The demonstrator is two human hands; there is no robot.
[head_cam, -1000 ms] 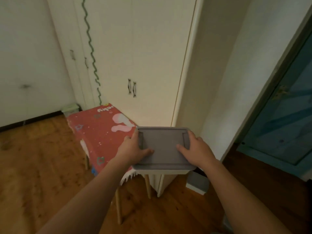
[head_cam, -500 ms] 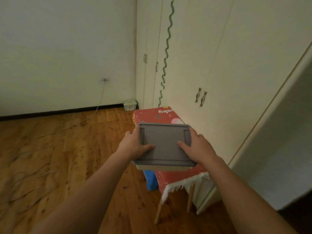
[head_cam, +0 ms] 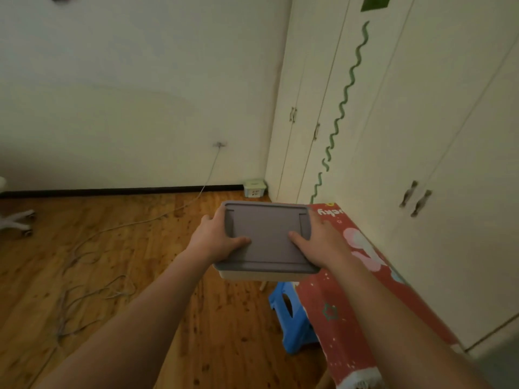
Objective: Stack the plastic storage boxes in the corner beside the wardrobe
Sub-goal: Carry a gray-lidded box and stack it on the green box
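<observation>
Here, largest first:

Floor (head_cam: 140,290): wooden boards, spreading below both hands and out to the left of them.

Wall (head_cam: 140,94): pale, ahead of the hands and to their left, with a dark skirting line along its foot.

Wardrobe (head_cam: 421,122): cream doors to the right of the right hand, running away to the far corner; a wavy green strip (head_cam: 341,108) climbs one door, and paired handles (head_cam: 415,198) sit on the nearer doors.

Red cloth table (head_cam: 373,293): just right of and below the right hand, against the wardrobe, its red patterned cover hanging down the near side.

Storage box (head_cam: 266,237): carried in the air between the two hands, grey lid up, pale body showing under the near edge.

Left hand (head_cam: 214,238): clamped on the left end of the box, thumb on the lid, fingers wrapped over the side.

Right hand (head_cam: 323,240): gripping the right end likewise, thumb across the lid; the two hands are apart with the box between them.

Blue stool (head_cam: 292,315): below the box, partly tucked beside the red table.

Cable (head_cam: 92,276): loops on the floor to the left of the left hand, one strand rising to a wall socket (head_cam: 219,144).

Small box in corner (head_cam: 254,188): beyond the hands, on the floor where wall meets wardrobe; pale green, possibly another storage box, too small to tell.

Chair base (head_cam: 14,220): white castors far left of the left hand.
</observation>
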